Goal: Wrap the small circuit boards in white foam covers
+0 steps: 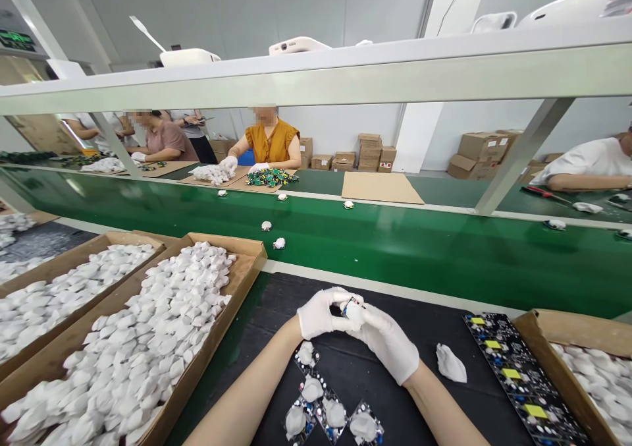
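In white gloves, my left hand (320, 314) and my right hand (388, 340) meet over the black mat. Both are closed on a small circuit board (351, 306) with a white pad against it; the fingers cover much of it. Below them lie several small circuit boards (334, 414), each topped with a white pad. To the right of my right hand rests a loose white pad (450, 363). Farther right is a long panel of joined circuit boards (518, 380) with yellow parts.
Cardboard trays (257, 251) of white pads flank the mat on the left, and another cardboard tray (536, 334) stands at right. A green conveyor belt (419, 255) beyond carries scattered boards. Overhead runs a white shelf (316, 77). Co-workers sit across the belt.
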